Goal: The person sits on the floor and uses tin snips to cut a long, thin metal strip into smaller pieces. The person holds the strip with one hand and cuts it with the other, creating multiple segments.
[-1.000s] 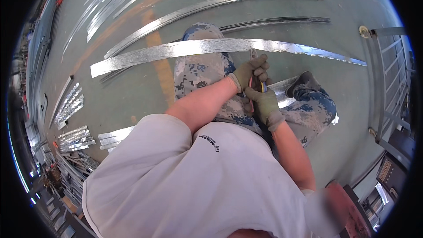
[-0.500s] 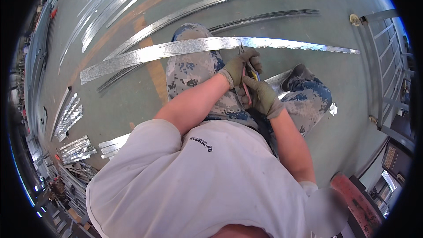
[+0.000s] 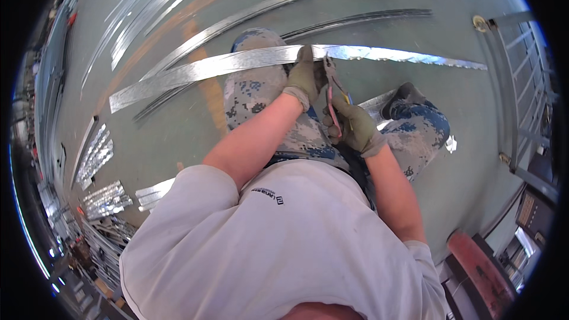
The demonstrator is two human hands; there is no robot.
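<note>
A long shiny sheet-metal strip [image 3: 249, 63] lies across my raised knee, its right half cut into a jagged edge. Gloved in olive, my left hand [image 3: 304, 80] is closed on the strip's near edge just left of the cut part, thumb on top. My right hand [image 3: 354, 125], gloved too, grips a pair of metal snips [image 3: 330, 99] with pinkish-red and yellow-blue handles. The jaws point away from me and reach the strip's near edge, right of my left hand. Whether the blades touch the metal, I cannot tell.
More metal strips [image 3: 284, 1] lie on the green floor ahead, with dark thin ones [image 3: 361, 19] beside them. Corrugated metal pieces [image 3: 98, 157] are at the left. A metal-railed frame on casters [image 3: 521, 74] stands at the right, a red cylinder [image 3: 483, 269] at lower right.
My left hand has left the snips, moved left and taken hold of the strip. The snips' handles now show more fully in my right hand.
</note>
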